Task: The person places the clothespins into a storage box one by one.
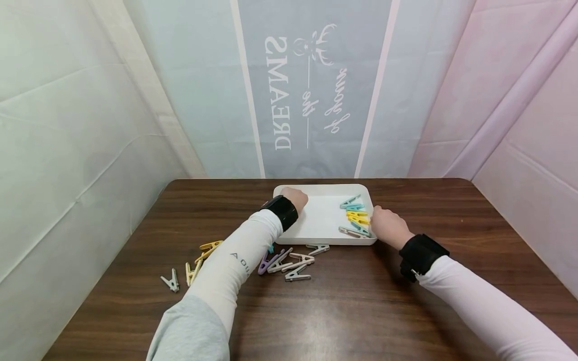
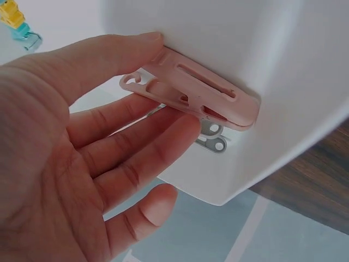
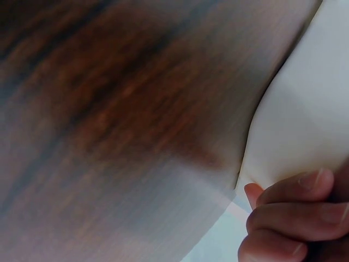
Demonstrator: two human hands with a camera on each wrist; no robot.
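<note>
At the far left of the tray [image 1: 325, 241], I see the left hand [image 1: 295, 197] pinching the pink clothespin [image 2: 188, 87] between thumb and fingers [image 2: 155, 155], its long axis pointing from them toward the tray wall [image 2: 302, 71].

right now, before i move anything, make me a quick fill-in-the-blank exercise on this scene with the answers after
1. The person's left hand pinches a plastic clothespin coloured ____.
2. Inside the white rectangular tray, the yellow plastic clothespins lie nearer the person's ____ hand.
3. The wide bands on both wrists are coloured ____.
4. The pale grey-blue fabric backdrop carries one word in large white capitals: ____.

Missing words: pink; right; black; DREAMS.
</note>
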